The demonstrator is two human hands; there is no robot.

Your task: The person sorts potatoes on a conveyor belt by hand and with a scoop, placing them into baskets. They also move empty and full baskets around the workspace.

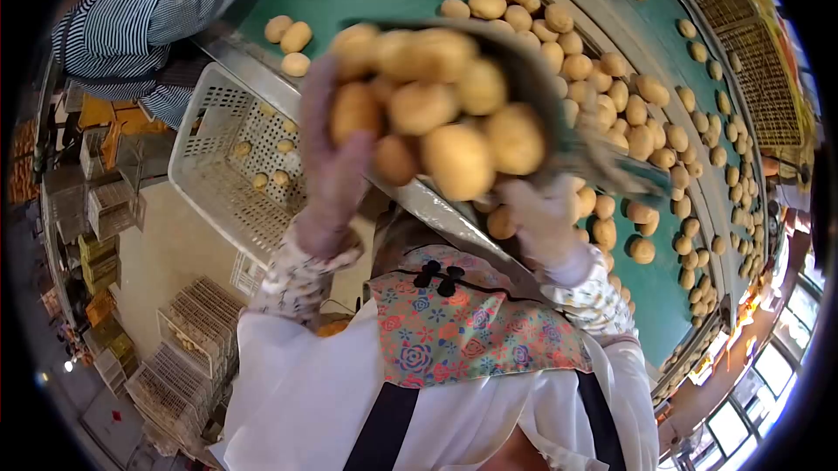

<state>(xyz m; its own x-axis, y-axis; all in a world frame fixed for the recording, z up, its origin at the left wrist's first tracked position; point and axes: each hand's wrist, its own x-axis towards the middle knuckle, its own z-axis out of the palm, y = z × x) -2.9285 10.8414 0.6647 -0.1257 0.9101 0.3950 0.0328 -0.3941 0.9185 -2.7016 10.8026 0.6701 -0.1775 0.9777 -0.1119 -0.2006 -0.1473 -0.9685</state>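
Note:
In front of me is a dark, rounded scoop-like container (532,78) heaped with potatoes (423,107), blurred by motion. My left hand (336,152), in a pale glove, is curved round its left side, against the potatoes. At its lower right side my right hand (546,218), also gloved, grips it; the fingertips are partly hidden. A green bar with a rope-like strip (624,161) sticks out to the right of the container. Below left of it stands a white plastic crate (196,144) with several small potatoes inside.
A green conveyor belt (367,0) carries many loose potatoes, densest to the right. A metal edge (253,65) runs along it, close to my body. Another person (161,21) in striped sleeves is at the upper left. Stacked crates (179,384) stand at the lower left.

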